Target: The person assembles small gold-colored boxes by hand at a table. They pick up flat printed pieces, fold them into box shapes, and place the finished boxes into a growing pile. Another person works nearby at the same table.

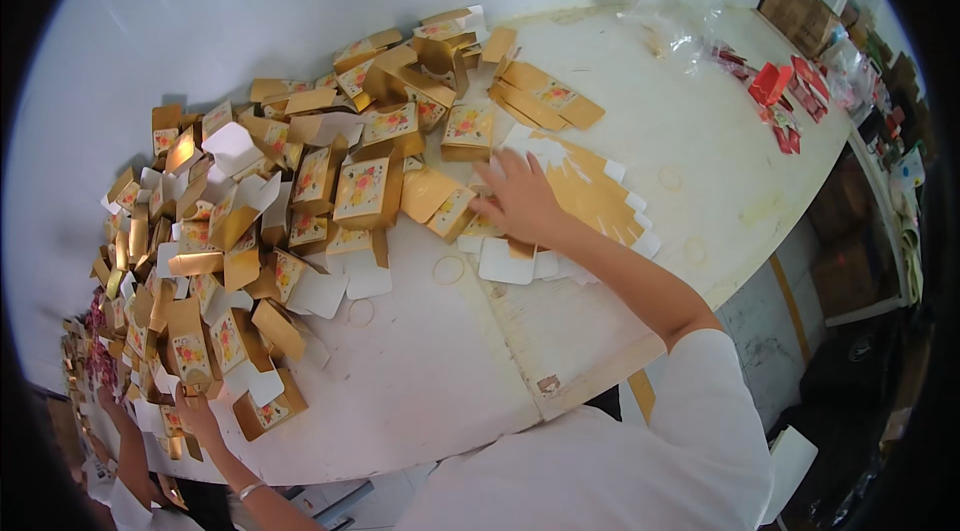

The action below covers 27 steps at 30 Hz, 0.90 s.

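Note:
My right hand (522, 199) lies palm down with its fingers spread, at the left edge of a fanned stack of flat gold cartons with white flaps (590, 193). Beside its fingertips is a folded gold box (440, 206) with a floral print. Far to the left, my left hand (200, 423), a pale band at its wrist, has its fingers at the lower end of an upright gold floral box (190, 343). The fingers close on that box's edge, partly hidden by neighbouring flaps. A large heap of gold floral boxes (310, 176) spreads between and beyond my hands.
More flat cartons (545, 96) lie behind the fan. Clear plastic wrap (680, 31), red packets (790, 91) and a cardboard box (798, 13) sit at the back right. Another person's hand and arm (128, 441) reach in at far left. A wall borders the white table (430, 371).

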Each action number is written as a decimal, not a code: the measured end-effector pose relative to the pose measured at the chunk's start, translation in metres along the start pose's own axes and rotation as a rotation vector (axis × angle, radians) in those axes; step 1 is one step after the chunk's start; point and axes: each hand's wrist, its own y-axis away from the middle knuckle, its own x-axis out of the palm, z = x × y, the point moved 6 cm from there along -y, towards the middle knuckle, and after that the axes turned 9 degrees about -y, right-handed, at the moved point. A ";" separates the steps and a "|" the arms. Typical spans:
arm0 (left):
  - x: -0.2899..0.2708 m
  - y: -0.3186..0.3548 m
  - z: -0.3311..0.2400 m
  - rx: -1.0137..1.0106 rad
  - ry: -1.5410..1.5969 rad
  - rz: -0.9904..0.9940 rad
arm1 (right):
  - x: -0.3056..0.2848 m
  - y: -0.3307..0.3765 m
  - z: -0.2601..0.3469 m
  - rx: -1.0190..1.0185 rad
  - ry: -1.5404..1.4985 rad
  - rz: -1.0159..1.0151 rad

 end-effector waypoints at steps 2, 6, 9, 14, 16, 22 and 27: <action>-0.019 0.012 -0.036 -0.015 -0.027 -0.133 | 0.013 0.023 -0.015 0.008 0.167 0.260; -0.042 0.041 -0.149 0.110 0.104 -0.227 | -0.019 0.039 -0.047 -0.011 0.021 0.310; -0.052 0.065 -0.247 0.427 0.183 -0.283 | -0.035 0.041 -0.039 -0.077 -0.026 0.307; -0.035 0.089 -0.381 0.720 0.520 -0.144 | -0.022 0.035 -0.025 0.039 0.210 0.126; -0.036 0.099 -0.413 0.773 0.619 -0.088 | -0.016 0.031 -0.028 0.038 0.185 0.117; -0.026 0.128 -0.472 0.846 0.932 0.391 | -0.037 0.022 -0.020 0.178 -0.087 0.001; 0.016 0.156 -0.493 0.473 1.500 1.456 | -0.080 -0.024 0.077 0.124 -0.577 -0.130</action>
